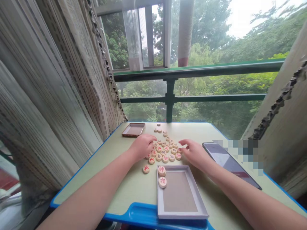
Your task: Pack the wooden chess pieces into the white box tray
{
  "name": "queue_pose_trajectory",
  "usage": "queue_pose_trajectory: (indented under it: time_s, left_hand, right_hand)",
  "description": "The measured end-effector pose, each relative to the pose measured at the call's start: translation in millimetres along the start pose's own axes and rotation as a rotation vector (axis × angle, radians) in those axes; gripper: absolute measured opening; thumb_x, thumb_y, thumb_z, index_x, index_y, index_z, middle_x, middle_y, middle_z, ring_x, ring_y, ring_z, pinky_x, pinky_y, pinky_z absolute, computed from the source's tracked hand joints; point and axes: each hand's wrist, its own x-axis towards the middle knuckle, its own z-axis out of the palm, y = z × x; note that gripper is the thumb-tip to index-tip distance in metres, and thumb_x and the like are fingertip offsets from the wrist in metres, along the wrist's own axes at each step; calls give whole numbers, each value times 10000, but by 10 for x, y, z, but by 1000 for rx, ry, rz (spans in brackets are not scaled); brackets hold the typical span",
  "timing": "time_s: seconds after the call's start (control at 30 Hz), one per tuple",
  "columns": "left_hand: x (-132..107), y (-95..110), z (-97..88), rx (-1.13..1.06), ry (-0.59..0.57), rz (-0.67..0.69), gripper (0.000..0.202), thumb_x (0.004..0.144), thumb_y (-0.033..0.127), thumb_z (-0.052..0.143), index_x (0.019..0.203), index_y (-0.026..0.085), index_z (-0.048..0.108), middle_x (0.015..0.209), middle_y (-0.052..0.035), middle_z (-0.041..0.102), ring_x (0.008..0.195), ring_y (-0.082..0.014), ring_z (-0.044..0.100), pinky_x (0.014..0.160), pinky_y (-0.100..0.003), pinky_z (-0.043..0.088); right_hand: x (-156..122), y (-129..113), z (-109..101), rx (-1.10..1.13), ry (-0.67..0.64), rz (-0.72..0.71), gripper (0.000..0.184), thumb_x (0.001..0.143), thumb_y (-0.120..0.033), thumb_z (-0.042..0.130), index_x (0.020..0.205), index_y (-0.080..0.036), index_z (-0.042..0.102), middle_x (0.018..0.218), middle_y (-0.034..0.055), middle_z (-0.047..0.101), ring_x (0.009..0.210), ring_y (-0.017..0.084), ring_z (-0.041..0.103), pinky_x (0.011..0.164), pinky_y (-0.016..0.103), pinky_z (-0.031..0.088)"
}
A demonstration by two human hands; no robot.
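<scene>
Round Chinese chess pieces with red or dark characters lie in a loose cluster mid-table, most of them face up. My left hand curves along the cluster's left side, fingers apart and touching or nearly touching the edge pieces; its lower fingertips are partly hidden. On the opposite side, my right hand has thumb and fingers spread beside the rightmost pieces. A shallow white box lies nearest me, with two red-marked pieces at its left inner edge. One red-marked piece sits apart at the cluster's lower left.
A brown-edged box lid rests at the table's far left. To the right of my right forearm lies a dark tablet or phone. The pale table has a blue rim; curtains and a green railing stand beyond it.
</scene>
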Motion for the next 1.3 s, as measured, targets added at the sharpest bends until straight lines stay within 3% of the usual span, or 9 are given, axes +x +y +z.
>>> queue_pose_trajectory:
  time_s: [0.1,0.27,0.43,0.67,0.8,0.93,1.07,1.2,1.3]
  left_hand:
    - [39,-63,20,-107,65,-100,337,809,164,389,985,156,676,1062,-61,669,1023,-194,587,941,-316,436]
    - [115,-246,76,-408,200,-254,348,843,272,384,1016,149,660,1091,-67,661,1062,-192,571,961,-324,419]
    - [158,-424,120,-676,271,-351,382,862,320,356,1028,143,651,1136,-88,638,1079,-196,560,873,-306,472]
    - [168,-442,152,-605,289,-327,403,870,386,362,945,154,683,1035,-78,678,1009,-198,584,857,-301,469]
    - [167,-433,181,-558,265,-285,405,871,392,359,913,167,693,977,-66,692,959,-191,600,826,-297,477]
    - [178,-460,185,-544,297,-353,446,879,415,335,856,155,697,917,-74,698,906,-190,614,778,-296,489]
    - [186,-435,145,-539,333,-365,408,870,413,377,855,151,688,886,-73,699,857,-181,623,738,-284,501]
    - [167,-357,96,-522,320,-265,307,758,320,593,1010,154,653,1035,-83,661,821,-153,627,707,-248,515]
    - [141,-324,82,-505,284,-199,333,731,277,629,1038,150,647,1025,-90,650,742,-131,625,675,-243,521]
  right_hand:
    - [143,-82,53,22,-79,-4,359,758,-172,470,1073,-141,639,1083,101,636,923,199,598,811,278,434]
    - [606,-246,230,-210,13,-259,337,790,-174,482,1083,-139,644,1156,126,582,1071,256,515,931,333,372]
    - [1118,-328,398,-257,-43,-268,387,827,-294,512,1183,-161,590,1228,113,561,1085,240,530,924,303,384]
    - [1494,-357,555,-298,-106,-220,395,795,-320,578,1173,-210,612,1124,104,640,974,253,593,797,302,439]
    - [1533,-392,570,-292,-132,-188,262,781,-241,583,1008,-180,699,977,111,690,854,244,618,730,289,441]
    - [1478,-454,483,-222,-151,-210,218,771,-226,599,945,-159,711,958,100,688,830,218,605,719,273,429]
    - [1330,-563,345,-48,-222,-225,278,835,-340,532,985,-160,681,790,60,669,673,138,577,634,242,444]
    - [1145,-643,247,741,-634,-142,188,819,-250,585,894,-94,660,730,41,613,647,86,554,687,223,489]
    - [1031,-649,243,960,-749,-13,112,808,-164,597,859,-79,651,787,62,625,710,89,591,732,215,515]
